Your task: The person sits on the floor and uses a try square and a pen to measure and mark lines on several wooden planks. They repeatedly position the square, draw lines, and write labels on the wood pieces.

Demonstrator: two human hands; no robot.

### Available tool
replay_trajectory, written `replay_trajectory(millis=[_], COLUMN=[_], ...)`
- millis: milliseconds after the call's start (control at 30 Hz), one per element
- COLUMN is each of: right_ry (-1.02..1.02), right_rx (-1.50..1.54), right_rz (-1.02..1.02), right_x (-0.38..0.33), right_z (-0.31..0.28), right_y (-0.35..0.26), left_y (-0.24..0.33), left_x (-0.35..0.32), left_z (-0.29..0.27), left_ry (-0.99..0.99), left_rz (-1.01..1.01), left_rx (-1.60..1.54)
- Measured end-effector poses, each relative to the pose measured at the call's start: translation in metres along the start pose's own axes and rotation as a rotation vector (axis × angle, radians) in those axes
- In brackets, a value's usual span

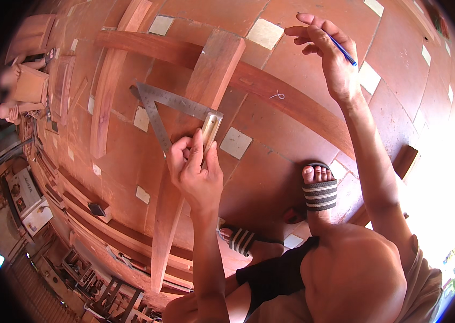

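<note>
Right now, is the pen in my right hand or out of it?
In: the blue pen sits in the right hand, its shaft slanting against the skin.

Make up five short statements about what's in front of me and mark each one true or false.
1. The left hand is holding a metal triangle. True.
2. The right hand is holding a hammer. False: it has a blue pen.
3. A small pale mark shows on the long beam. True.
4. The sandals are plain white. False: they have dark and pale stripes.
5. The floor is all one colour. False: it is reddish with small pale squares.
</note>
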State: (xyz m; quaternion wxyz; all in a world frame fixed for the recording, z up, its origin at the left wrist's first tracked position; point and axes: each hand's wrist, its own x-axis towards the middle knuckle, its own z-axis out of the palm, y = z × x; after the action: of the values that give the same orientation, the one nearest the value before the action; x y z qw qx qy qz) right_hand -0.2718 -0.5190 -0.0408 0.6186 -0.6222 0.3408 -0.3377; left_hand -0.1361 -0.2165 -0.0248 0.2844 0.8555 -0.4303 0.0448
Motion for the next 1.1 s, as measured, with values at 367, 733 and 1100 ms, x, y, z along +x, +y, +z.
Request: replay_trajectory(millis=[367, 733, 1100], right_ry=[-0.249, -0.570, -0.580], right_rx=[0.023, -0.308, -0.352], right_rz=[0.028, 0.121, 0.151], right_x=[-0.009, -0.008, -0.012], right_z=[0.044, 0.116, 0.119], right_y=[-0.041, -0.047, -0.058], left_y=[0.004, 0.000, 0.002], left_x=[0.002, 0.001, 0.001], left_z=[-0.004, -0.003, -0.002], left_ry=[-0.061, -0.054, -0.054], left_rz=[-0.047, -0.037, -0.048], left_rx=[0.005, -0.001, -0.020])
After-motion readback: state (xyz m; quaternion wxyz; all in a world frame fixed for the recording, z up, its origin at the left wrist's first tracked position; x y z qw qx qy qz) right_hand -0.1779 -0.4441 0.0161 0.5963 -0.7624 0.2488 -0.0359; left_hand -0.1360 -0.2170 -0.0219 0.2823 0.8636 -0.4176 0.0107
